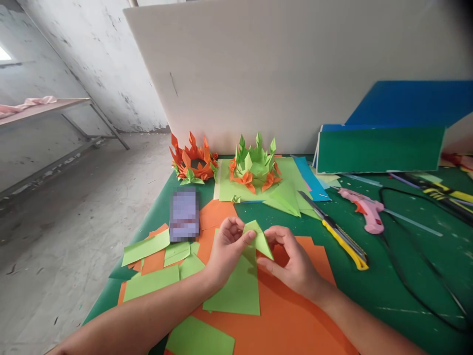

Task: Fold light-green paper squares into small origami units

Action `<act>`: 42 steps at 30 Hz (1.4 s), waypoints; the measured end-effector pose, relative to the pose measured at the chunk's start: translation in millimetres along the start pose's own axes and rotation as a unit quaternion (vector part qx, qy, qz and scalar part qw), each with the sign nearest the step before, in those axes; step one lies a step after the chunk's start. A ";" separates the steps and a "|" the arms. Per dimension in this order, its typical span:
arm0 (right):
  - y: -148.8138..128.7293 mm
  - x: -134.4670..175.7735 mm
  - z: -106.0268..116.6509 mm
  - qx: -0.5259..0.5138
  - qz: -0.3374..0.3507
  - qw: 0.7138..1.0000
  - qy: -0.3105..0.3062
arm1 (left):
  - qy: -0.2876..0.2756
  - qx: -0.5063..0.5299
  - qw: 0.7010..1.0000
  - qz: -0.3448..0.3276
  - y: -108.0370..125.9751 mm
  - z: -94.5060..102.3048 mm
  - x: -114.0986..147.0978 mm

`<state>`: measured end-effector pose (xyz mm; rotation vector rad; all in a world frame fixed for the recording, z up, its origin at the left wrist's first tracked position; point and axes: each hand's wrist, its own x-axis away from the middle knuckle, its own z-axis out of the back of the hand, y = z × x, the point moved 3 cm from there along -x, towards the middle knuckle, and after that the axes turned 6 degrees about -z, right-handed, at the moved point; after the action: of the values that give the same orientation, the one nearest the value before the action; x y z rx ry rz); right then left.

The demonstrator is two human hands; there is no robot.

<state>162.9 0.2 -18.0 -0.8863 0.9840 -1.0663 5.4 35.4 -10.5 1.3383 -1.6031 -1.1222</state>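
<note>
My left hand (229, 251) pinches a small folded piece of light green paper (260, 239) between thumb and fingers. My right hand (290, 256) is close at the paper's right edge, thumb and forefinger apart; whether a fingertip touches it I cannot tell. Beneath the hands, a green paper sheet (236, 291) lies over a large orange sheet (291, 315). Beyond them stand a green paper crown (256, 165) with orange flowers and an orange paper crown (192, 160) with green pieces at its base.
Green and orange paper scraps (151, 283) and a blurred purple rectangle (184, 214) lie at left. On the green table (406, 276) at right are a yellow utility knife (343, 241), a pink glue gun (365, 209) and its black cord. A white board (258, 74) stands behind.
</note>
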 end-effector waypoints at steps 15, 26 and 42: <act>-12.0 0.0 6.1 0.116 0.151 0.980 0.061 | -0.007 -0.071 0.997 -0.012 -3.0 3.2 0.3; -9.9 -1.6 7.6 0.114 0.142 0.981 0.064 | -0.008 -0.088 0.996 0.024 -0.5 2.0 2.3; -8.7 -4.6 9.1 0.110 0.089 0.988 0.061 | -0.043 -0.072 0.995 0.057 -5.3 1.0 3.7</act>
<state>168.2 3.4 -6.2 -0.5482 1.0052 -1.0604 5.7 31.6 -15.8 1.1049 -1.6061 -1.2161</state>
